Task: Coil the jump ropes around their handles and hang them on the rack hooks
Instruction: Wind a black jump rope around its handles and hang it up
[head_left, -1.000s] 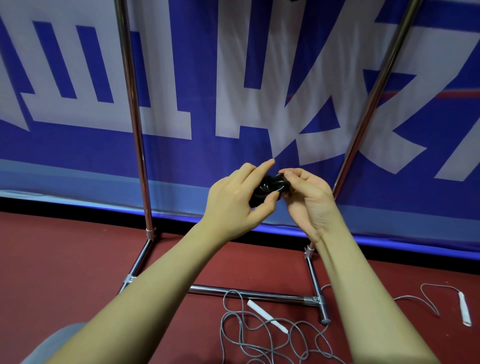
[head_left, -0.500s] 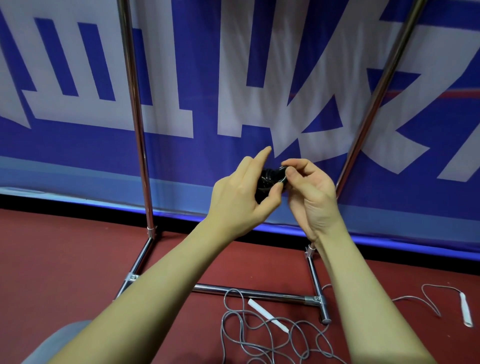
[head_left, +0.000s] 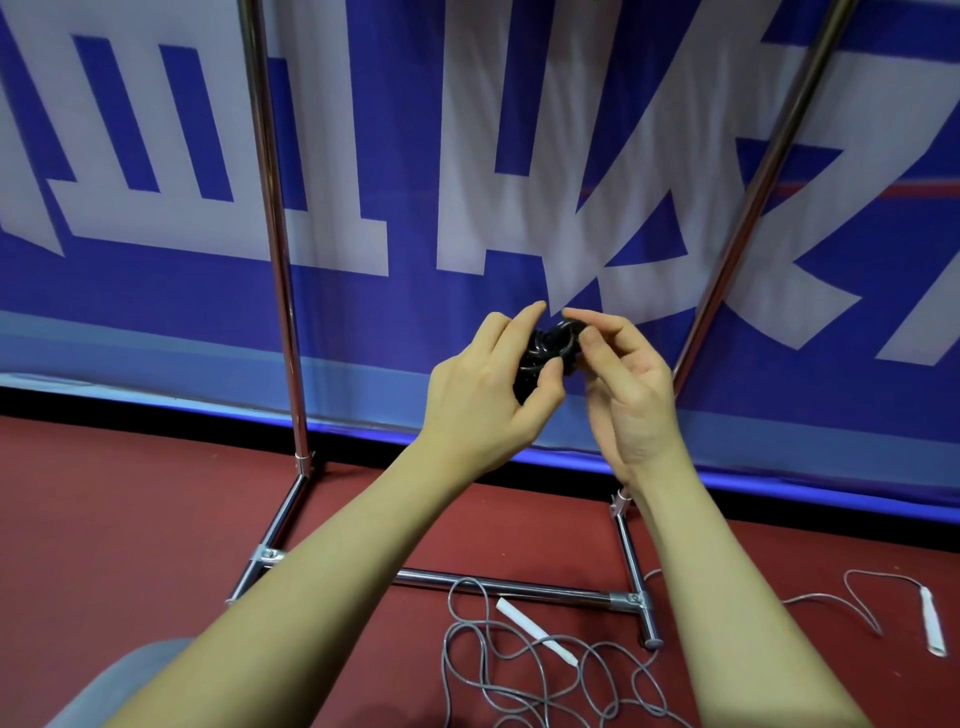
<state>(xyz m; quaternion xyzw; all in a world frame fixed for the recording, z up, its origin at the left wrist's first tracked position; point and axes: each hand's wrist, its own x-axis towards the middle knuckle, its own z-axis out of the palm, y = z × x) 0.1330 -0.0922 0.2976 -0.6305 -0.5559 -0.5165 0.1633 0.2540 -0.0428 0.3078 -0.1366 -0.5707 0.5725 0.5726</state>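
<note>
Black jump rope (head_left: 545, 353): a tight, glossy black bundle, the cord wound in overlapping loops; handles not discernible under the coils. It is held up in the air in front of the blue banner (head_left: 156, 322), between the two rack uprights.
Left hand (head_left: 488, 395): grasps the bundle from the left, thumb pressed on its near side, index finger stretched over the top.
Right hand (head_left: 628, 384): pinches the bundle's right edge with curled fingers and thumb, palm turned toward the camera.
Grey jump rope (head_left: 519, 670): lies loose and tangled on the red floor (head_left: 130, 519), uncoiled, just in front of the rack's bottom bar.
White handles: one (head_left: 537, 631) lies slanted on the tangle; the other (head_left: 932, 626) rests well apart to the right, joined by a trailing grey cord.
Rack (head_left: 275, 260): chrome tubes, two uprights, a base bar on the floor.
</note>
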